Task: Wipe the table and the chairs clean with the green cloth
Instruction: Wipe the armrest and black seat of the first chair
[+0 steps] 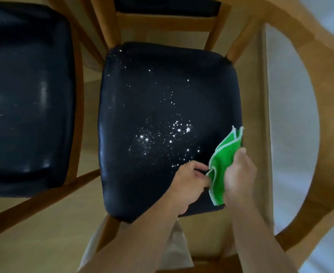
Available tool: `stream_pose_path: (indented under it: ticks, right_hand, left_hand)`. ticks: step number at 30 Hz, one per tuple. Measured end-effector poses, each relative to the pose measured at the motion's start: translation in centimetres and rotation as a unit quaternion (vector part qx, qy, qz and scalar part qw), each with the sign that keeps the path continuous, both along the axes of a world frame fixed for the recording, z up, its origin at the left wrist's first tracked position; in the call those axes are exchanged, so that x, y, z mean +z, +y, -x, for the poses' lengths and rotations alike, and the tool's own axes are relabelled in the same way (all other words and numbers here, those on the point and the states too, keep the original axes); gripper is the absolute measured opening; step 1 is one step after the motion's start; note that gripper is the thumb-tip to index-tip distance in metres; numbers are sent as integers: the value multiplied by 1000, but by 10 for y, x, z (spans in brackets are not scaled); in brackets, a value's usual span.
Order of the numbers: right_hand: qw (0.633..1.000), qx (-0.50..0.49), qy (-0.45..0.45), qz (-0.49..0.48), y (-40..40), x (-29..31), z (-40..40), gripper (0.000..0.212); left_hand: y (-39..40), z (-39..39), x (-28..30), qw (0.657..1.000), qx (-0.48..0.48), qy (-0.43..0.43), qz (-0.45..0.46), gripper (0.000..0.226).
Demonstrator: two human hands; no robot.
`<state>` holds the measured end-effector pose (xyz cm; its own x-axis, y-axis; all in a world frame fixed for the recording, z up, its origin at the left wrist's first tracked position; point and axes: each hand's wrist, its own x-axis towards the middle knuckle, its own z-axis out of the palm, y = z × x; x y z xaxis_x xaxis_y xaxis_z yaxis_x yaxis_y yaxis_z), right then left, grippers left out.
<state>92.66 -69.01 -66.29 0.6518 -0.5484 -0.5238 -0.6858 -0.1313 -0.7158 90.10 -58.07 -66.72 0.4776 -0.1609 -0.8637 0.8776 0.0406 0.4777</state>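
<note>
Both hands hold the green cloth over the middle chair seat: left hand pinches its edge, right hand grips it. White crumbs unwiped; left chair also speckled.

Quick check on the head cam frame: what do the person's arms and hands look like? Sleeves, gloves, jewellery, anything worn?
Both forearms are bare for as far as the frame shows them; no sleeve edge is in view. The left hand and right hand wear no gloves. No watch, bracelet or ring shows, though the picture is soft, so something small could be missed.
</note>
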Motion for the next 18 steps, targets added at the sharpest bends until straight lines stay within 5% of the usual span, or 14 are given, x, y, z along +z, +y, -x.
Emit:
stream_pose_path:
  ticks: [3,5,10,14,16,18]
  right_hand:
    - [947,260,101,161,21,-47,2,48]
    - [915,322,128,206,31,-69,10,60]
    - [868,352,134,322,13,-88,0,65]
    - [848,345,104,388,3,-99,-36,64]
    - [845,331,92,409,19,-101,-31,67]
    - [824,382,71,411,45,-99,-4,66]
  left_hand:
    - [14,16,-29,996,4,19,-83,12]
    - [28,26,-36,995,-21,22,-97,11]
    - [85,27,-34,971,-107,-64,-202,13]
    - [149,-3,-33,901,-10,-174,-398,24]
    - [175,-23,-46,880,7,-143,-453,50]
    - [187,-43,-56,911,40,-43,-409,71]
